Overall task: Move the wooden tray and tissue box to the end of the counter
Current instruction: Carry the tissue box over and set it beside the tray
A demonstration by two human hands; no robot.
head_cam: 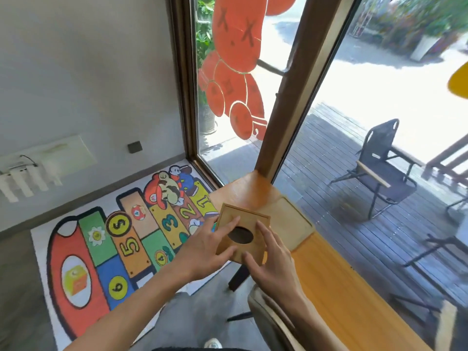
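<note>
The wooden tissue box (249, 220), square with a dark oval opening in its top, sits tilted at the near-left edge of the orange wooden counter (326, 282). My left hand (207, 245) grips its left side, with the fingers on the lid. From the near side my right hand (271, 257) holds the box, fingers spread beside the oval hole. The flat pale wooden tray (291, 221) lies on the counter just right of the box, close to the counter's far end by the window post.
A brown window post (298, 84) rises from the counter's far end. Large glass panes run along the counter's right side. A colourful numbered rug (114, 249) covers the floor to the left. A chair back (268, 315) stands close below my right arm.
</note>
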